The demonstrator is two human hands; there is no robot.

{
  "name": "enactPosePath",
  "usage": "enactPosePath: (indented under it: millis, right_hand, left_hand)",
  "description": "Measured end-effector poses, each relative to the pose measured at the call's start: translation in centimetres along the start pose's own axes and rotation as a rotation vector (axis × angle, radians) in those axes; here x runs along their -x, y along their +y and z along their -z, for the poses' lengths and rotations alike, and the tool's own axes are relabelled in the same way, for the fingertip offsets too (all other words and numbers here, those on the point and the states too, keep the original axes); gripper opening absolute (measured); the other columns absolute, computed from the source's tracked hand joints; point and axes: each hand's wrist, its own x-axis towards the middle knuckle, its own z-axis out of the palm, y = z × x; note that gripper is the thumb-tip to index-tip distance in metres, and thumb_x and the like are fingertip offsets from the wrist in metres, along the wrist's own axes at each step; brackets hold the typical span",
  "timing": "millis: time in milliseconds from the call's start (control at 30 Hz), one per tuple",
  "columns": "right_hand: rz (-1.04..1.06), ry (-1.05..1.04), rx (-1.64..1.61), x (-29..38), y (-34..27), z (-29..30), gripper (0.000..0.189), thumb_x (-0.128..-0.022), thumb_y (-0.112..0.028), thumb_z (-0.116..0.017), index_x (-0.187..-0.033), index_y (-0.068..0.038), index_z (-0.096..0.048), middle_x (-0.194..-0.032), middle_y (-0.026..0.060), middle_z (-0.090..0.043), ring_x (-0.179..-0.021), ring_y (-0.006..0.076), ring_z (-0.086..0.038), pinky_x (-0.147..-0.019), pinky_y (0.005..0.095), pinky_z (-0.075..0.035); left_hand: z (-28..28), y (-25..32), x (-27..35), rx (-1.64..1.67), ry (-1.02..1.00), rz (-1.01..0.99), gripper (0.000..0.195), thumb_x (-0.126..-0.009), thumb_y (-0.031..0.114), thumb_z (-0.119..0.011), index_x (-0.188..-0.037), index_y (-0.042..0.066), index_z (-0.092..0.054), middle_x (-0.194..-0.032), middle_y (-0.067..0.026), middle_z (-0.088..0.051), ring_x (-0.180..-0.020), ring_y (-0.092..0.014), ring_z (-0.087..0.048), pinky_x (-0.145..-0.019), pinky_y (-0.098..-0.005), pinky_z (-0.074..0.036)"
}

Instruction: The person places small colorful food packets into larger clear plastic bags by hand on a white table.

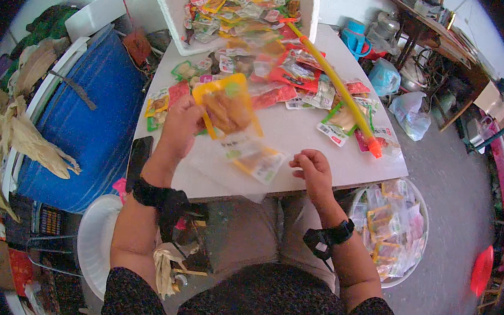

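Observation:
My left hand (183,122) grips the edge of a yellow-bordered food packet (228,107) with brown contents, held over the white table (281,135). Below it, a blurred clear-and-yellow packet (254,157) is near my right hand (311,169). That hand has curled fingers, and whether it holds anything is not clear. Many small sealed packets lie beyond my hands, among them red ones (295,71) and a green-edged one (345,118). A yellow tube with orange ends (339,84) lies across the packets on the right.
A white foam box (167,15) full of packets stands at the table's far side. A phone (141,152) lies at the left edge. A round tub (425,226) of packets is at the lower right, a white basin (96,243) at the lower left, a blue barrel (89,120) on the left.

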Motion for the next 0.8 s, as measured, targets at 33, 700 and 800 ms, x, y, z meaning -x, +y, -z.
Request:
enactPosePath:
  millis: [33, 700, 800]
  right_hand:
    - [-0.145, -0.042, -0.145, 0.4, -0.6, -0.3, 0.017, -0.073, -0.012, -0.048, -0.087, -0.003, -0.042, -0.076, 0.0038, -0.049, -0.068, 0.0123, -0.049, -0.056, 0.0231, -0.041]
    - [-0.031, -0.065, -0.56, 4.9, -1.3, 0.5, 0.023, -0.07, -0.006, -0.049, -0.092, -0.003, -0.042, -0.089, 0.0088, -0.049, -0.079, 0.0207, -0.051, -0.07, 0.034, -0.043]
    - [0.065, 0.04, -0.545, 5.1, -1.3, 2.3, 0.02, -0.07, -0.001, -0.045, -0.089, -0.003, -0.042, -0.081, 0.0077, -0.051, -0.071, 0.0181, -0.053, -0.065, 0.0315, -0.045]
  left_hand:
    - [-0.8, -0.1, 0.7, 0.003, -0.007, 0.002, 0.009, -0.071, 0.008, -0.04, -0.075, 0.003, -0.046, -0.076, -0.0044, -0.051, -0.068, -0.015, -0.051, -0.062, -0.0278, -0.042]
    - [-6.2, -8.3, 7.6, 0.192, -0.212, 0.2, 0.029, -0.071, 0.015, -0.045, -0.098, 0.004, -0.041, -0.095, -0.0074, -0.046, -0.087, -0.018, -0.047, -0.073, -0.0294, -0.039]
    - [-5.1, -8.7, 7.9, -0.503, -0.171, 0.017, 0.027, -0.07, 0.02, -0.048, -0.092, 0.003, -0.045, -0.089, -0.0093, -0.047, -0.081, -0.02, -0.048, -0.066, -0.0291, -0.04]
